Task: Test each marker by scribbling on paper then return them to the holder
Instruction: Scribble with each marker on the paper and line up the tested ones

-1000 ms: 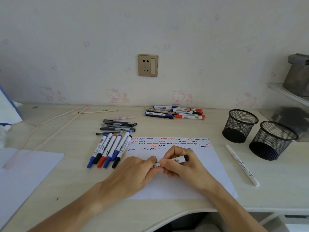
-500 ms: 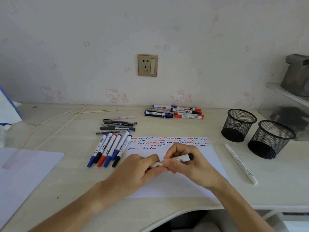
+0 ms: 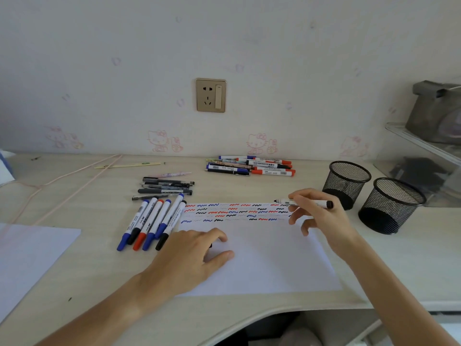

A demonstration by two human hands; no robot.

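With the right hand (image 3: 321,216) pinching an uncapped marker (image 3: 303,203) above the paper (image 3: 262,265), its tip could smear old scribbles while the left hand (image 3: 192,255) rests loosely curled.

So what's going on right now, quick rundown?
Right hand holds uncapped marker, tip over scribbled paper. Left hand rests on paper, something dark under its fingers. Mesh holders empty-looking, nothing blocking.

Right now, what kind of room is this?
Likely a home bedroom or study desk: cartoon-cat wallpaper, a wall socket, and mesh pen holders beside markers on a wooden desk.
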